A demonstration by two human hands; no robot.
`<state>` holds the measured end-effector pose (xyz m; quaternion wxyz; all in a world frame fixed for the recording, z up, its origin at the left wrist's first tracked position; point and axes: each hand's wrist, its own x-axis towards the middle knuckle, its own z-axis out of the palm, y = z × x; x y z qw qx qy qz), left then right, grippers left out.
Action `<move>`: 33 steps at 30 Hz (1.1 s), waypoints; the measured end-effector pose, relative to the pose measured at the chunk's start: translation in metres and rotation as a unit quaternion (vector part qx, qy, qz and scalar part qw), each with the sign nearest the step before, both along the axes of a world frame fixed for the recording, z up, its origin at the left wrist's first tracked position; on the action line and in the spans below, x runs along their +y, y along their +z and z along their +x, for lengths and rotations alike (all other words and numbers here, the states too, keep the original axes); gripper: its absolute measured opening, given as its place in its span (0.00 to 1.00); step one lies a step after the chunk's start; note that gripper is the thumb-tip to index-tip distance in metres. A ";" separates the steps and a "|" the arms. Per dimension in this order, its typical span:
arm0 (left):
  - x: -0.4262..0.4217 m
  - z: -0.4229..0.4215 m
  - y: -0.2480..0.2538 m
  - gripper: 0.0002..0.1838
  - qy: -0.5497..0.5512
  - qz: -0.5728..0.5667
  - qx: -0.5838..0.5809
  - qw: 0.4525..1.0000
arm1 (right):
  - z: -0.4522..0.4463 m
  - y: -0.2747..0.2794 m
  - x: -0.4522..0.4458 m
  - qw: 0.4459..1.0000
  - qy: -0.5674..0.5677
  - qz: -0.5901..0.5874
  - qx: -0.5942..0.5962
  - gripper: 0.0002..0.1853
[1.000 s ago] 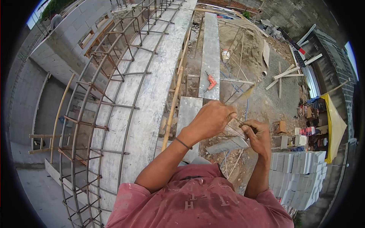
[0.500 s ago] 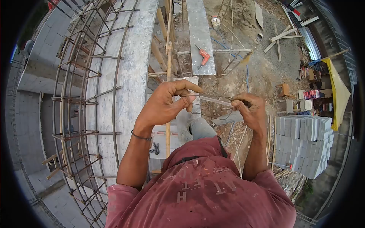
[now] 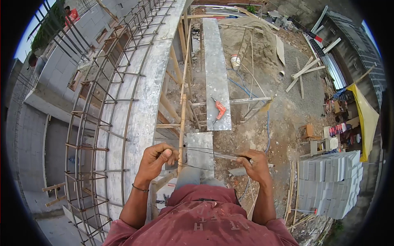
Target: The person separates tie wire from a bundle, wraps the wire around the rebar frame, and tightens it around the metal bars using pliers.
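Dark, thin wire [image 3: 200,148] spans the gap between two bare hands. Two strands run close together above, slightly bent; one lower strand sags from the left side and reaches near the right hand. The left hand [image 3: 159,159] is narrow, its fingers curled and pinched on the wire, with one dark band [image 3: 140,188] round the wrist. The right hand [image 3: 253,163] is also narrow, thumb and fingers closed on the wire.

Beneath and beyond lie two flat grey boards: a long, speckled one [image 3: 213,45] and a shorter one [image 3: 199,141] nearer the body. One orange drill [image 3: 220,110] rests on the long board. One jointed bamboo pole [image 3: 183,119] runs upright in view beside the boards. To the left, a cage [image 3: 130,102] of ribbed steel bars lies along a mottled, grey-white ledge [image 3: 143,96].

On the right are one whitish bucket [image 3: 235,62] beside coarse brown sand [image 3: 260,47], one thin blue hose [image 3: 268,127], a stack of rectangular grey blocks [image 3: 322,180], too many to count, and one creased yellow sheet [image 3: 366,119]. Two other people, one in red [image 3: 73,15], are at the upper left.
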<state>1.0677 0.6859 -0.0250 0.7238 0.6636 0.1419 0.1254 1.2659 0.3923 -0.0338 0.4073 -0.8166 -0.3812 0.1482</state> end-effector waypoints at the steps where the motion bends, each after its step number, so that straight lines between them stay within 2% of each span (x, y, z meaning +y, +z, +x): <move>1: 0.003 0.003 0.000 0.19 -0.003 -0.024 0.009 1.000 | 0.006 -0.002 0.002 1.000 -0.017 0.010 0.009 0.06; 4: 0.012 0.013 0.001 0.17 -0.010 -0.080 0.035 0.996 | 0.034 -0.022 0.002 1.000 -0.024 0.014 -0.006 0.06; 5: 0.017 0.019 -0.002 0.17 0.015 -0.065 0.009 0.998 | 0.043 -0.029 0.003 1.000 -0.024 0.009 -0.006 0.06; 7: 0.021 0.034 -0.008 0.17 -0.008 -0.083 0.053 0.995 | 0.074 -0.030 0.018 1.000 -0.023 -0.002 -0.007 0.06; 9: 0.028 0.053 -0.012 0.18 0.001 -0.114 0.026 0.993 | 0.091 -0.038 0.025 0.999 -0.043 -0.020 0.012 0.06; 10: 0.030 0.061 -0.013 0.18 0.008 -0.142 0.003 0.990 | 0.101 -0.035 0.035 0.999 -0.038 -0.013 -0.012 0.06; 12: 0.036 0.074 -0.015 0.18 0.030 -0.167 0.029 0.985 | 0.127 -0.018 0.068 0.999 -0.026 -0.011 -0.040 0.07; 14: 0.050 0.088 -0.013 0.18 0.067 -0.189 -0.037 0.979 | 0.147 -0.018 0.092 0.999 -0.021 -0.015 -0.043 0.07; 18: 0.074 0.107 -0.014 0.18 0.123 -0.266 -0.070 0.953 | 0.209 -0.017 0.158 0.995 -0.002 -0.030 -0.098 0.06; 21: 0.095 0.120 -0.008 0.21 0.150 -0.271 -0.083 0.947 | 0.240 0.004 0.204 0.982 0.064 0.008 -0.178 0.07; 25: 0.118 0.134 0.002 0.23 0.149 -0.253 -0.107 0.950 | 0.279 0.018 0.233 0.986 0.059 0.006 -0.155 0.09; 27: 0.127 0.149 0.006 0.22 0.164 -0.259 -0.131 0.943 | 0.293 0.017 0.241 0.990 0.092 0.016 -0.105 0.09; 33: 0.152 0.201 -0.004 0.20 0.146 -0.282 -0.113 0.942 | 0.343 -0.019 0.258 0.993 0.102 0.039 -0.040 0.11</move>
